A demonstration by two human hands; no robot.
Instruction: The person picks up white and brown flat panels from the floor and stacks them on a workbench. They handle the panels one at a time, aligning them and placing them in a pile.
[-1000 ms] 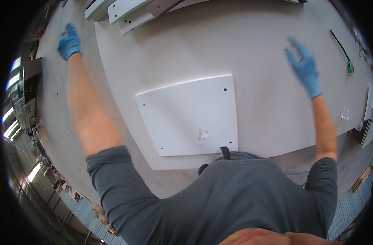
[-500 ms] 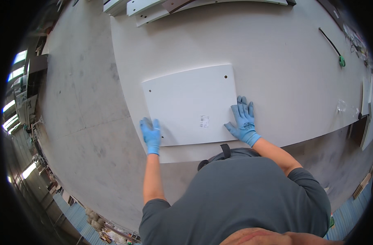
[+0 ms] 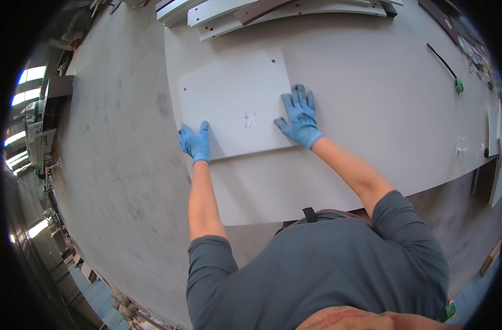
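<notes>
A white panel [image 3: 229, 99] with one slightly curved edge lies flat on the large pale tabletop [image 3: 366, 110]. Dark holes show near its far corners, and a small printed label [image 3: 250, 120] sits on its face. My left hand [image 3: 195, 143], in a blue work glove, is at the panel's near left corner, thumb and fingers apart. At the right edge, my right hand [image 3: 300, 118], gloved alike, rests with fingers stretched out and the thumb over the panel. Both hands are open, and neither is wrapped round the panel.
Stacked white and brown curved boards [image 3: 295, 14] lie along the table's far side. A green tape measure [image 3: 458, 84] with its dark strip extended is at the right. Clear plastic bits [image 3: 462, 144] lie near the right edge, and more panels [image 3: 497, 165] lean beyond.
The panel has slid away from my body and somewhat left, turning slightly counterclockwise. Both hands moved forward with it, my left now at its near left corner.
</notes>
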